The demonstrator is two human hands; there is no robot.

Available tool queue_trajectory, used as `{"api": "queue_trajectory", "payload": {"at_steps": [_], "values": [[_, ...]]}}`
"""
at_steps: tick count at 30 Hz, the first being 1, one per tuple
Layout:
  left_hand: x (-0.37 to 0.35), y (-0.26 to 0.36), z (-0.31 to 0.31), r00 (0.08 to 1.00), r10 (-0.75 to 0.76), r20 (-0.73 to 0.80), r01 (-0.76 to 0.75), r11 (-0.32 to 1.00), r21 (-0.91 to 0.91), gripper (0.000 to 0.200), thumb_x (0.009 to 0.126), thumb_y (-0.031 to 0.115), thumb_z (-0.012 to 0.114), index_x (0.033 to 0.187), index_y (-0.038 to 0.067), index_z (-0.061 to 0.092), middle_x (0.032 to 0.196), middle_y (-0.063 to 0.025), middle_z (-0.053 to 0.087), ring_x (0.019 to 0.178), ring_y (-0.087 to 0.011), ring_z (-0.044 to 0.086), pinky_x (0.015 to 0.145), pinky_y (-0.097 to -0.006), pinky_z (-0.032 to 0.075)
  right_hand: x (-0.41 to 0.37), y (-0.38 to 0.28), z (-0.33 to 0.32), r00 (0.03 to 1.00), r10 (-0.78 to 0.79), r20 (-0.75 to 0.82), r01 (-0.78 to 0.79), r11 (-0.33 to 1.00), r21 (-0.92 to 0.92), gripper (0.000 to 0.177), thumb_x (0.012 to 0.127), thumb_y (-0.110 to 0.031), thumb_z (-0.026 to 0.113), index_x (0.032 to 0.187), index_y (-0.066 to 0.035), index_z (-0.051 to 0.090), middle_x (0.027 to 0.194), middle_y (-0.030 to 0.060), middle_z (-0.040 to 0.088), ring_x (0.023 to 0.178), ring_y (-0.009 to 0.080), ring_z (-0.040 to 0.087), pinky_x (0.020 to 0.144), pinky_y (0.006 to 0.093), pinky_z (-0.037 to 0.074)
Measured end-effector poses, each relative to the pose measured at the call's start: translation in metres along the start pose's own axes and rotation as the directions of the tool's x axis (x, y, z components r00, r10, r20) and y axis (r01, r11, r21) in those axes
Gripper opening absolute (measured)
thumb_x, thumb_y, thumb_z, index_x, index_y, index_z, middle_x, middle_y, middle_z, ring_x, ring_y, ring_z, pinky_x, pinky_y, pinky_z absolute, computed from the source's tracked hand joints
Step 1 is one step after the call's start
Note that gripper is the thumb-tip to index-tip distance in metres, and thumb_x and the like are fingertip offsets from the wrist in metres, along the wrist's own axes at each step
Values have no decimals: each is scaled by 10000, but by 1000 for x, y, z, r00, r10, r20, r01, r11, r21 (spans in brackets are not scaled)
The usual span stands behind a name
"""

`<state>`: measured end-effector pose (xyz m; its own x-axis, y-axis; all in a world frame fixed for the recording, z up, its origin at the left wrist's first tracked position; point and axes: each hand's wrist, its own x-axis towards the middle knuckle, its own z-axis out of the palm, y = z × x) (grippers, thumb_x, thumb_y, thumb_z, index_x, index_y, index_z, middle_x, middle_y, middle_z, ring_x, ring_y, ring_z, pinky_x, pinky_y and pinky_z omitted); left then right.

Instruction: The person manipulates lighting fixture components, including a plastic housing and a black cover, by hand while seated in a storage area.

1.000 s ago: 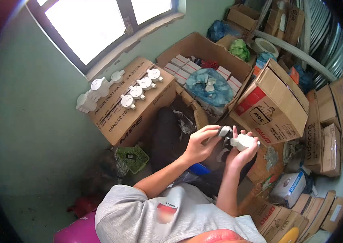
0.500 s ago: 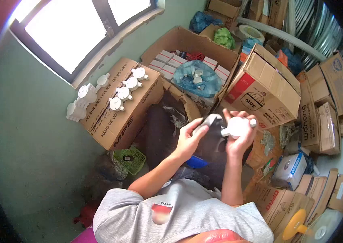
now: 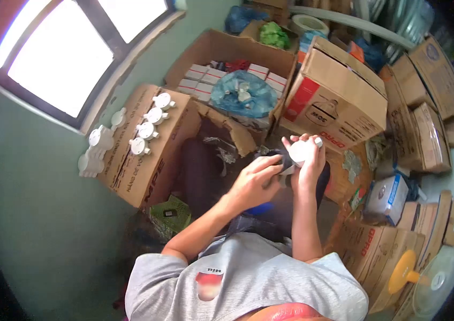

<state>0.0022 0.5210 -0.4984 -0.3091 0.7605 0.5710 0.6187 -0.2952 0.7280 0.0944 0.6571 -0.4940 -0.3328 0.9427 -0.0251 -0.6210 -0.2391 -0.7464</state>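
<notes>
A round white plastic fitting (image 3: 300,153) with short side stubs rests in my right hand (image 3: 309,168), whose fingers curl around it. My left hand (image 3: 259,179) is closed on a dark grey object (image 3: 275,166), partly hidden by the fingers and blurred, which meets the left side of the fitting. Both hands are close together above my lap. To the left, several similar white fittings (image 3: 146,130) stand in a row on a cardboard box (image 3: 125,171), with more of them (image 3: 101,138) along its wall side.
An open carton (image 3: 184,53) holds small white boxes and a blue plastic bag (image 3: 243,94). A large lamp carton (image 3: 334,96) stands right of it. A green basket (image 3: 171,214) lies at lower left; a yellow-centred fan (image 3: 402,272) is at lower right.
My left hand has brought the dark object against the white fitting; a gap was between them before. The camera view has shifted, so the surroundings sit farther left.
</notes>
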Motion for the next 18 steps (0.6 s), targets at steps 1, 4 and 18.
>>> {"api": "queue_trajectory", "payload": {"at_steps": [1,4,18], "values": [[-2,-12,-5,996,25,86,-28,999,38,281,761,-17,740,1042,-28,740,1232,-200,726,1093,-365,716,936,-438,592,9,-2,-12,998,9,-59,-6,999,49,156,1070,-187,600,1114,-75,500,1041,93,599,1005,293,668,1007,637,587],[-1,-21,-10,980,-195,42,198,978,-68,289,796,16,720,1075,-58,736,1203,-210,731,1099,-368,718,937,-407,593,8,-22,-12,999,39,-36,-33,987,158,153,1064,-185,608,1073,-82,495,1025,95,594,1003,309,672,1022,673,573],[3,-5,0,532,-634,562,555,-241,-796,401,938,106,587,1337,72,615,1126,-64,724,900,-159,734,761,-330,624,-14,-13,-9,900,-248,359,217,968,124,225,1057,-157,541,1223,-108,397,1092,154,540,1083,334,640,1119,715,460]]}}
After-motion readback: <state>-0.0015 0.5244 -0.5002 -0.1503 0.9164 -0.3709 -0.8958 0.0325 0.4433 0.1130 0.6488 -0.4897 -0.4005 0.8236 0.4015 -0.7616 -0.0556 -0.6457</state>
